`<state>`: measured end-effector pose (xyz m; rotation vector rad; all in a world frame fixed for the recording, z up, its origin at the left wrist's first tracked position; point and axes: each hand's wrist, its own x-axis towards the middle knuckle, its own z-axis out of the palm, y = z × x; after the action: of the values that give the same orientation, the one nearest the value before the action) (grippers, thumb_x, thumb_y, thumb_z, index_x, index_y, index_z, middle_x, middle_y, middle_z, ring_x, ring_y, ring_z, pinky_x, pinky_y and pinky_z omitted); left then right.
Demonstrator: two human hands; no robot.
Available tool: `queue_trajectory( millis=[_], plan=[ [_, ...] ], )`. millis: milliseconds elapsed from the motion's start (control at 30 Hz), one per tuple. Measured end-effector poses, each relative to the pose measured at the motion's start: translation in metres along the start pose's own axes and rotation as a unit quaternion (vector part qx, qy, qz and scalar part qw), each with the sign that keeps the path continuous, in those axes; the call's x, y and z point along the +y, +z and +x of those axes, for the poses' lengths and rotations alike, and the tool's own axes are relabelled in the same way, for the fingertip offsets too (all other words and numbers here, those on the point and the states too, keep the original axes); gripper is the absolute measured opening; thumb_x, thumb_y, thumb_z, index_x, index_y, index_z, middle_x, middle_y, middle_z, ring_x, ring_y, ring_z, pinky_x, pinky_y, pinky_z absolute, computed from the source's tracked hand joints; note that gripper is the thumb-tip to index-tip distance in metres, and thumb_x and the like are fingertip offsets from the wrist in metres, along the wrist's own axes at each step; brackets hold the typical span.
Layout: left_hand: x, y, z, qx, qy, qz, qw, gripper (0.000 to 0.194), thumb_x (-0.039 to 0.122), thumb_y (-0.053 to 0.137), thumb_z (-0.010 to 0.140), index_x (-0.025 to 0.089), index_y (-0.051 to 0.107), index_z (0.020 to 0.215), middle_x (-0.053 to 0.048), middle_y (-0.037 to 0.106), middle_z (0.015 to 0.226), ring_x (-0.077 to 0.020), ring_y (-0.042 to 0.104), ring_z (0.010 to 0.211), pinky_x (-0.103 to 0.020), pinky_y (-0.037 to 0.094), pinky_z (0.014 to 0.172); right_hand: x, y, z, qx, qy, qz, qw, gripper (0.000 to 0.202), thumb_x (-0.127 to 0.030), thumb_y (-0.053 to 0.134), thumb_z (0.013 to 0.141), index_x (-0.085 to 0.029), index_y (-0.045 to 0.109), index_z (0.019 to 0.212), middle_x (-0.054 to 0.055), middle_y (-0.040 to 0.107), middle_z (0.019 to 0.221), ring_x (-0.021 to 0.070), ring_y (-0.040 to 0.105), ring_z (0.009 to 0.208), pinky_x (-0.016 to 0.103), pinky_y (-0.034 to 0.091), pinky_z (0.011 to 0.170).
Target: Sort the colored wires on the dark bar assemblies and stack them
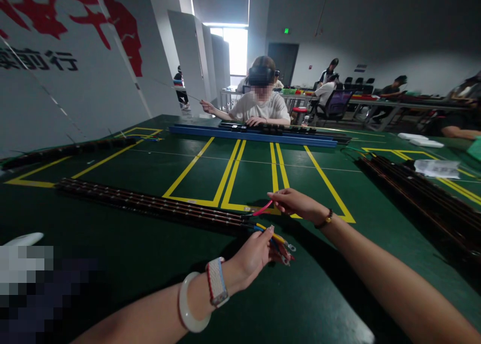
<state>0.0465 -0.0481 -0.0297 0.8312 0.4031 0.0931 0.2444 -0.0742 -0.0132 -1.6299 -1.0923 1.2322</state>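
With my left hand (pixel 250 258) closed round the yellow and blue wires (pixel 278 238) and my right hand (pixel 295 204) pinching the red wire (pixel 263 208), I'd best avoid tugging.

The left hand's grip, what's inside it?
A yellow wire and a blue wire pass through the left hand's grip; metal ring ends poke out. The covered middle can't be seen.

Room between dark bars (pixel 150 203) and blue rail (pixel 210 134), stacked strips (pixel 417 194) blocking the right, height unclear in shadow

Workshop, green worktable (pixel 158 168) with yellow markings (pixel 329 184), wired strips (pixel 158 205), people (pixel 325 92) at long benches (pixel 398 103) behind
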Motion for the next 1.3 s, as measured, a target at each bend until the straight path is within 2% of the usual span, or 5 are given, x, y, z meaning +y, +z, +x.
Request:
queue_trajectory(
  millis=[400,667,900,1033,1300],
  plan=[
    [0.011,0.001,-0.003,0.016,-0.067,0.001,0.998,0.019,0.031,0.037,0.095,0.015,0.046,0.088,-0.004,0.062,0.072,-0.0158,0.062,0.067,-0.034,0.046,0.074,-0.035,0.018,0.077,0.031,-0.02,-0.229,0.973,0.037,-0.043,0.052,0.086,-0.017,0.046,0.06,-0.006,0.036,0.047,0.006,0.029,0.042,0.025,0.021,0.046],
    [0.007,-0.003,0.002,-0.009,-0.052,-0.002,0.999,0.024,0.03,0.034,0.095,0.013,0.049,0.088,-0.007,0.064,0.073,-0.0178,0.063,0.069,-0.035,0.046,0.073,-0.025,-0.004,-0.004,0.083,0.033,-0.34,0.936,0.068,-0.068,0.024,0.088,-0.016,0.05,0.053,0.001,0.047,0.048,0.0098,0.04,0.045,0.026,0.031,0.053],
    [0.005,-0.003,0.002,-0.018,-0.026,-0.024,0.999,0.024,0.027,0.036,0.095,0.012,0.052,0.085,-0.007,0.065,0.074,-0.0165,0.063,0.068,-0.035,0.046,0.073,-0.022,0.03,-0.092,0.019,-0.071,-0.443,0.894,0.051,-0.06,0.035,0.09,-0.017,0.056,0.076,0.002,0.057,0.066,0.0114,0.046,0.056,0.024,0.028,0.053],
    [0.009,-0.002,-0.001,-0.017,-0.043,-0.03,0.998,0.026,0.028,0.04,0.094,0.011,0.055,0.083,-0.009,0.065,0.077,-0.0168,0.064,0.074,-0.036,0.046,0.08,-0.017,0.051,-0.1,0.04,-0.113,-0.503,0.856,0.044,-0.045,0.03,0.096,-0.017,0.056,0.074,0.003,0.057,0.066,0.0113,0.046,0.057,0.025,0.027,0.055],
    [0.009,-0.008,0.001,-0.063,-0.037,-0.069,0.995,0.033,0.026,0.032,0.092,0.008,0.059,0.086,-0.011,0.065,0.078,-0.0185,0.063,0.078,-0.04,0.045,0.087,-0.007,0.051,-0.093,0.112,-0.105,-0.477,0.865,0.036,-0.043,0.041,0.093,-0.018,0.053,0.07,0.002,0.053,0.062,0.01,0.042,0.053,0.025,0.023,0.051]
  ],
)
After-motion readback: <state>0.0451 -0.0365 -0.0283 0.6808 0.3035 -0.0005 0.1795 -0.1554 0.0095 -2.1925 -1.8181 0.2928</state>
